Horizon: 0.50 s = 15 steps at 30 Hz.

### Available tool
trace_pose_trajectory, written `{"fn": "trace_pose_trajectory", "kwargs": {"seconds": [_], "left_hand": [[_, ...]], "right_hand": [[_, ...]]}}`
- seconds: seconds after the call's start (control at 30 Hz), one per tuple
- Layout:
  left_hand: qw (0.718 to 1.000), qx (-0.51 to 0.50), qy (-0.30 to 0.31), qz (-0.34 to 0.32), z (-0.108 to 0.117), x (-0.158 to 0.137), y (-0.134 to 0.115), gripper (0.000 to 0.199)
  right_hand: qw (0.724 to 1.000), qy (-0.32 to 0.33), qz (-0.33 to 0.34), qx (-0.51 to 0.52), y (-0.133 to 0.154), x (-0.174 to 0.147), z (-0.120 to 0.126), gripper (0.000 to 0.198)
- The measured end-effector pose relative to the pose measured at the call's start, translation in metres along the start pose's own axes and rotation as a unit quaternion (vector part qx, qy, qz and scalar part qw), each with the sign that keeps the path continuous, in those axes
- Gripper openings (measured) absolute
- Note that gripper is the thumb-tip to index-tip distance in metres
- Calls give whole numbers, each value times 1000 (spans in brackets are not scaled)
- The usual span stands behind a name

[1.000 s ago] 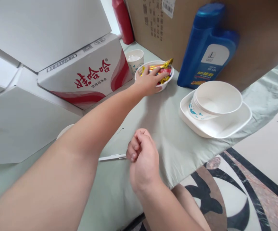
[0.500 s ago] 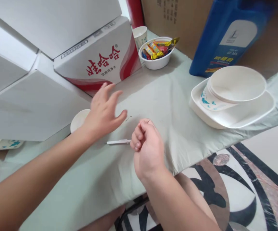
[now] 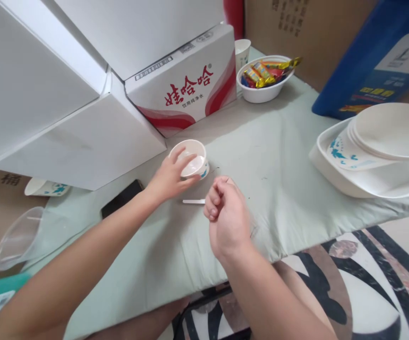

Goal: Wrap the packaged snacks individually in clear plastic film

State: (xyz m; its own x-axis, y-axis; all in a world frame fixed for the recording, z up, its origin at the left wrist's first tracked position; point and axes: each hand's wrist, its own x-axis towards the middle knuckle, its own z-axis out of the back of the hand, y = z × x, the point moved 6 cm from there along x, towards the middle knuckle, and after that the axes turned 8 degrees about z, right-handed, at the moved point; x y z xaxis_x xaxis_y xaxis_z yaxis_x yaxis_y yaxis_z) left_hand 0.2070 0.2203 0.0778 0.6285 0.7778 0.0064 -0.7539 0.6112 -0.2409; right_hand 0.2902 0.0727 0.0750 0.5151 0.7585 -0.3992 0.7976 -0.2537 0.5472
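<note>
My left hand (image 3: 167, 178) grips a small white paper cup (image 3: 193, 163) with blue print at its near rim, on the pale green cloth (image 3: 261, 156). My right hand (image 3: 227, 217) is curled into a fist just right of it and holds the end of a thin white stick (image 3: 193, 201) that lies on the cloth. A white bowl of wrapped candies (image 3: 263, 80) stands at the back, beside another paper cup (image 3: 242, 49).
White cartons (image 3: 186, 85) crowd the left and back. A blue jug (image 3: 378, 56) and stacked white bowls on a square plate (image 3: 374, 151) stand right. A black phone (image 3: 121, 204), a clear plastic cup (image 3: 20, 236) and a tipped paper cup (image 3: 46, 188) lie at left.
My left hand left the candy bowl, swept back toward me and closed on the small paper cup. My right fist stayed in place with the stick. The view shifted left.
</note>
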Motion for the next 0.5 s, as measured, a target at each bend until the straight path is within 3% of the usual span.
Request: {"fn": "trace_pose_trajectory", "kwargs": {"seconds": [0.13,0.3,0.4,0.5], "left_hand": [[995,3,4,-99,-23,57,-83,60],[983,21,-33,-180,-46,122,-178,54],[977,24,-27,-209,-55,157,-213,53],[985,19,-25,-169,-57,191,-226,55]], "right_hand": [[1000,-11,8,13,6,4,0,19],[993,-76,68,55,43,18,23,18],[989,-91,95,69,64,25,34,18],[988,-87,106,64,73,28,37,18]]}}
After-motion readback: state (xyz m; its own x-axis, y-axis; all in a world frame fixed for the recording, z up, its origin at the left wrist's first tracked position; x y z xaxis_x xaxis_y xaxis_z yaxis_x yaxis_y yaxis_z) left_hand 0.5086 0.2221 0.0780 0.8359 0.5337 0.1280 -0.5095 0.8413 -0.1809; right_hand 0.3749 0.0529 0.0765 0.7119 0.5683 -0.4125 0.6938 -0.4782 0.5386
